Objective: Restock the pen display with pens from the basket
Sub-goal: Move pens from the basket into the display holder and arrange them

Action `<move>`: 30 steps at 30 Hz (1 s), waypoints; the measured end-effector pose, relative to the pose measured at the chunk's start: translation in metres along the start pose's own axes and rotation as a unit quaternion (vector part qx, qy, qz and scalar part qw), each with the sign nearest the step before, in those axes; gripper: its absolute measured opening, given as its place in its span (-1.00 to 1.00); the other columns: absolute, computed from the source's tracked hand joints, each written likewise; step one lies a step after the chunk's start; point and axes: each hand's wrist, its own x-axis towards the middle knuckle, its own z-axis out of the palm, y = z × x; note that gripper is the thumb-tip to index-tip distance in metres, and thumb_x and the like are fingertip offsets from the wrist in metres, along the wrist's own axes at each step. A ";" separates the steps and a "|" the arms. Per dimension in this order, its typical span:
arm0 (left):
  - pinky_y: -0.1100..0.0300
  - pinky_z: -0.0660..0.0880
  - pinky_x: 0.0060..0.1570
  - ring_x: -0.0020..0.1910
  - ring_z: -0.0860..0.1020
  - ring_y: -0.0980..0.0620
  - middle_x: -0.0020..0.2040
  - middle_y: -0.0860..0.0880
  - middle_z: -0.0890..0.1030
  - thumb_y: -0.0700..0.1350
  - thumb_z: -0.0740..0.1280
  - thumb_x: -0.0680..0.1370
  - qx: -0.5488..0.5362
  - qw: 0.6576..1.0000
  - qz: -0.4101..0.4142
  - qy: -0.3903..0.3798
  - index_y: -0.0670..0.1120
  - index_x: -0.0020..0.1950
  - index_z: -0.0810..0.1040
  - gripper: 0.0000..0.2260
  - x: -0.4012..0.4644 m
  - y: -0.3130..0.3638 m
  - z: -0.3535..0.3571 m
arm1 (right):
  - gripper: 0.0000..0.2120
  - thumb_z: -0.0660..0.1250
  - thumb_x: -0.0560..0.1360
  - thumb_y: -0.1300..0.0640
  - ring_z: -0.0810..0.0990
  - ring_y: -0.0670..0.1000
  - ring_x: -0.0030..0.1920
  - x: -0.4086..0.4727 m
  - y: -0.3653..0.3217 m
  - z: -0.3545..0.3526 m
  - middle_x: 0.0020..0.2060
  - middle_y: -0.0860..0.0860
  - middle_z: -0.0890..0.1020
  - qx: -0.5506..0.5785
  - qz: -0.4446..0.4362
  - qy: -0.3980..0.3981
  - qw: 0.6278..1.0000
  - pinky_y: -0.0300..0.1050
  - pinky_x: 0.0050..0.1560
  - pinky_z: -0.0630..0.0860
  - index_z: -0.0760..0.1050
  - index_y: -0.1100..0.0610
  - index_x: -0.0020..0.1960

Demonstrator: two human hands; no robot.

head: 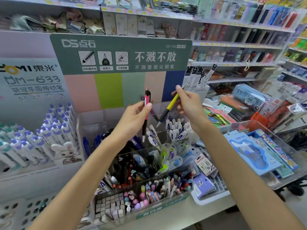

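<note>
While both arms reach forward over the clear acrylic pen display (146,163), each hand holds one pen above it. The left hand (135,116) pinches a pink pen (146,103) between thumb and curled fingers; the pen stands almost upright, black cap end up, tip pointing down toward the rear compartments. The right hand (187,103) grips a yellow pen (169,106) by its upper end; that pen slants down and to the left, its black grip section and tip hanging just above a cluster of white pens (177,128) standing in a rear compartment. The two held pens are near each other but apart. The front compartments of the display hold mixed dark pens and pastel-coloured items. Behind the display stands a green header card (121,53) with coloured stripes below it. To the left, rows of purple-capped pens (54,125) fill a neighbouring stand. A basket cannot be identified with certainty in this view
</note>
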 end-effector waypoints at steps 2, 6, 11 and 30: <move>0.35 0.39 -0.21 -0.28 0.45 0.17 -0.18 0.10 0.54 -0.02 0.24 0.61 0.008 1.000 0.019 0.019 0.11 0.00 0.51 -0.93 0.004 0.007 -0.008 | -0.69 0.19 0.62 0.02 0.30 -0.12 -0.53 0.002 0.000 -0.010 -0.48 -0.01 0.35 0.006 -0.011 0.020 1.000 -0.34 -0.55 0.21 0.53 0.14 -0.21; 0.05 0.56 0.01 -0.12 0.65 0.03 -0.08 0.03 0.68 -0.01 0.42 0.50 0.093 0.980 0.078 0.160 0.04 0.07 0.55 -0.82 0.019 0.012 -0.019 | -0.69 0.19 0.62 0.03 0.31 -0.11 -0.52 0.001 0.004 -0.021 -0.46 -0.01 0.37 0.004 -0.013 0.041 0.999 -0.35 -0.54 0.24 0.54 0.15 -0.21; 0.11 0.47 -0.13 -0.13 0.64 -0.11 -0.15 -0.06 0.69 -0.05 0.48 0.45 0.259 0.924 0.132 0.250 0.06 0.30 0.33 -0.50 0.030 0.002 -0.008 | -0.68 0.20 0.61 0.03 0.32 -0.11 -0.50 -0.001 0.007 -0.025 -0.45 -0.01 0.37 -0.014 -0.022 0.049 0.998 -0.36 -0.53 0.25 0.55 0.14 -0.22; 0.02 0.36 0.04 0.17 0.44 -0.13 0.14 -0.07 0.55 -0.05 0.33 0.55 0.410 0.888 0.117 0.174 -0.02 0.36 0.41 -0.62 0.031 -0.029 0.000 | -0.93 0.39 0.50 0.16 0.63 -0.11 -0.34 0.001 -0.008 -0.019 -0.31 0.03 0.66 -0.045 -0.183 0.038 0.981 -0.27 -0.21 0.58 0.63 0.15 -0.09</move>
